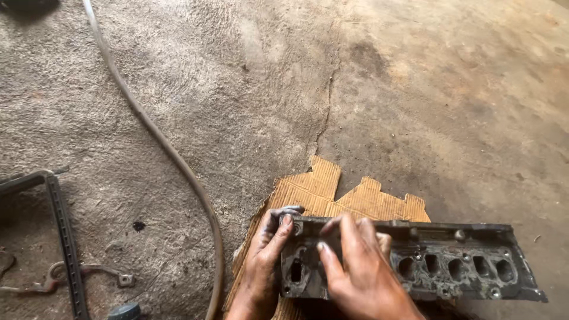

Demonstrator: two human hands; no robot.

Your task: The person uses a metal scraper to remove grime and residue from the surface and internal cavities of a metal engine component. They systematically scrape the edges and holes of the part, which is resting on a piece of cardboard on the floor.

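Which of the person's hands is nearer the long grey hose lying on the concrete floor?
Left. The left hand grips the dirty metal engine part's hose-side end; the right hand rests farther from the hose.

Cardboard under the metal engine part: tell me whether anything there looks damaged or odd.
The cardboard is torn, its far edge ragged and notched. A crack runs through the concrete floor down to it. The engine part, gripped by the left hand and right hand, is grimy.

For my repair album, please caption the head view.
Both hands, left hand and right hand, grip a grimy cylinder head on cardboard.
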